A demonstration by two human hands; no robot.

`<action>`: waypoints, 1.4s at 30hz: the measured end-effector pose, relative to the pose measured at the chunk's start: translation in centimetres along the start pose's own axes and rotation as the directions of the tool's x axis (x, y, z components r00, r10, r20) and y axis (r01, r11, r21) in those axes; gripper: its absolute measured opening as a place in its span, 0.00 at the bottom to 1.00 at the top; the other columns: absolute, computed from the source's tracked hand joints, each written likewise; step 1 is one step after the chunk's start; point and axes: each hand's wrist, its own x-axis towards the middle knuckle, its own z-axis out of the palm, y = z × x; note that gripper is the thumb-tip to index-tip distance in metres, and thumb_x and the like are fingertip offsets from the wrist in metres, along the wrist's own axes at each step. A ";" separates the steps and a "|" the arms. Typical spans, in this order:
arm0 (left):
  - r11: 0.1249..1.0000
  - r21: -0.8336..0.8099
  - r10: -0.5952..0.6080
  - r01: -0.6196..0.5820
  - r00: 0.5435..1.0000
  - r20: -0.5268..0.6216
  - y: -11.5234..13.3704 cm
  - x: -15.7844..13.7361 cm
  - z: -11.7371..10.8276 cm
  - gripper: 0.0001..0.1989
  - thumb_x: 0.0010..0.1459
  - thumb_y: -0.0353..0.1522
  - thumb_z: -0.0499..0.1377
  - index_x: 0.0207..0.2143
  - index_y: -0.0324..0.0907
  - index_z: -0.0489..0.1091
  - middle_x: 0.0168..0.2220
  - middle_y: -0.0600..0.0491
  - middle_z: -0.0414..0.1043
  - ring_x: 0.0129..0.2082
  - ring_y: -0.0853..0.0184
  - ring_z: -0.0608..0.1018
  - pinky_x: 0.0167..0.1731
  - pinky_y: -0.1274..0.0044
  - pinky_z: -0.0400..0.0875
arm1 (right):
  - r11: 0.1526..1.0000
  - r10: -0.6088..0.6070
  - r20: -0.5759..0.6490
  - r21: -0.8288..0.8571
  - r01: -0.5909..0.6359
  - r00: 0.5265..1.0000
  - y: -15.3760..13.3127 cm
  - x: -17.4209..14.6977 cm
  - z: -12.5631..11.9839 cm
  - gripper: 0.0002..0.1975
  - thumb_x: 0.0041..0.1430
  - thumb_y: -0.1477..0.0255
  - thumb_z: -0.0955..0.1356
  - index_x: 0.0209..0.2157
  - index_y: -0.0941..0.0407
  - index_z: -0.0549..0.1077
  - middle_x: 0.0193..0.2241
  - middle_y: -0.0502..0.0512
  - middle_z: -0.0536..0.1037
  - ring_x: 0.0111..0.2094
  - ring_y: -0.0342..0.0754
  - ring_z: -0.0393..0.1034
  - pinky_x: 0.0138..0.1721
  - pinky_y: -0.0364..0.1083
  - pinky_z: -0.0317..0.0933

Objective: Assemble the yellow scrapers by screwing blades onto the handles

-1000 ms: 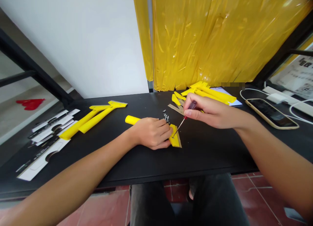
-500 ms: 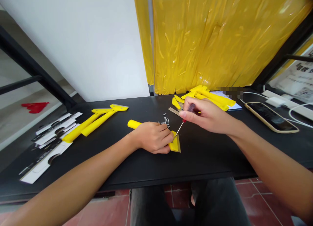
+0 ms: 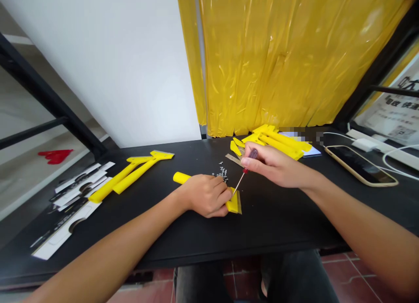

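Note:
Flat on the black table, a yellow scraper (image 3: 233,204) with a thin blade along its head is pinned under my left hand (image 3: 209,196), whose fingers are wrapped round it near the head. My right hand (image 3: 273,163) grips a screwdriver (image 3: 242,180) by its dark handle. The screwdriver's shaft slants down to the scraper head, and its tip touches there close to my left fingers. Just beyond my left hand lie several small screws (image 3: 222,172). Metal blades (image 3: 234,159) and loose yellow head pieces (image 3: 235,148) are behind my right hand.
Two yellow scrapers (image 3: 131,174) rest at the left beside white and black cardboard sleeves (image 3: 65,228). More yellow scrapers (image 3: 281,141) are piled at the back right. A phone (image 3: 360,165) and white cables lie at the right. Yellow plastic sheeting (image 3: 268,63) hangs behind the table (image 3: 278,224).
The camera view has tilted up slightly, so everything sits a little lower. Both hands keep their holds, with the screwdriver still on the scraper head.

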 end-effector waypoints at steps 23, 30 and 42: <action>0.898 0.314 -0.355 0.309 0.930 0.101 -1.8 -0.4 -2.5 0.15 0.67 0.36 0.50 0.43 0.36 0.72 0.28 0.49 0.71 0.29 0.60 0.75 0.23 0.71 0.65 | 0.926 0.297 -0.537 0.363 -0.102 0.790 1.8 1.1 0.1 0.24 0.61 0.53 0.69 0.24 0.53 0.58 0.18 0.43 0.57 0.18 0.39 0.48 0.19 0.43 0.42; 0.519 0.467 -0.847 0.716 0.502 0.172 -4.1 -2.3 -3.0 0.20 0.70 0.41 0.44 0.42 0.39 0.72 0.31 0.44 0.75 0.33 0.54 0.78 0.28 0.71 0.65 | 0.946 0.297 -0.653 0.302 -0.119 0.697 5.0 1.6 -2.4 0.18 0.59 0.54 0.69 0.37 0.57 0.76 0.24 0.50 0.72 0.18 0.40 0.56 0.18 0.43 0.51; 0.226 0.500 -0.930 0.836 0.032 0.366 -5.9 -5.9 -1.1 0.23 0.68 0.36 0.42 0.55 0.31 0.65 0.47 0.31 0.73 0.49 0.43 0.76 0.44 0.61 0.69 | 0.368 0.386 -0.492 -0.694 -0.619 0.781 8.0 0.9 -2.6 0.18 0.66 0.62 0.61 0.47 0.58 0.75 0.44 0.70 0.76 0.43 0.62 0.74 0.37 0.51 0.61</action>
